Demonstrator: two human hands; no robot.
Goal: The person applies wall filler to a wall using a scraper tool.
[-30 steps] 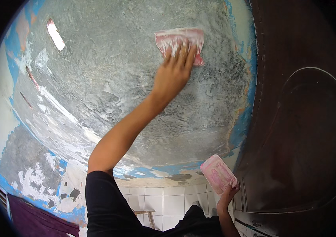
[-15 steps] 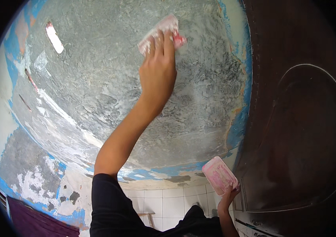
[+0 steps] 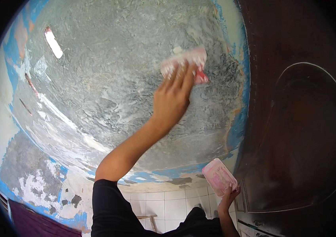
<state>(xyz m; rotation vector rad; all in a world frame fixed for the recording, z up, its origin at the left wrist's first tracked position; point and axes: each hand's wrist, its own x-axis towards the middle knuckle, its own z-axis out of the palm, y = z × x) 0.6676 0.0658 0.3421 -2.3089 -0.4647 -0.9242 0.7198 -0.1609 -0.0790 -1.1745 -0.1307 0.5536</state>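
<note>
My left hand (image 3: 172, 98) grips a flat putty scraper (image 3: 198, 55), pale along its blade and red at one end, and smeared with white. Its blade lies against the grey, patchy wall (image 3: 112, 59), right of the middle. Fingers cover part of the scraper, and motion blurs it slightly. Lower right, my right hand (image 3: 229, 197) holds a shallow rectangular tub (image 3: 216, 173) by its near end. Pinkish-white paste coats the tub's inside. Several white streaks (image 3: 59, 113) run across the wall's lower left.
A dark brown door or panel (image 3: 306, 138) with a curved line borders the wall's right side. Peeling blue paint (image 3: 237, 130) edges the wall. A wooden stool (image 3: 151, 222) stands on the white tiled floor (image 3: 174, 205). Purple cloth (image 3: 37, 221) hangs lower left.
My left hand has drawn the scraper down and to the right across the wall. The tub in my right hand has stayed almost in place.
</note>
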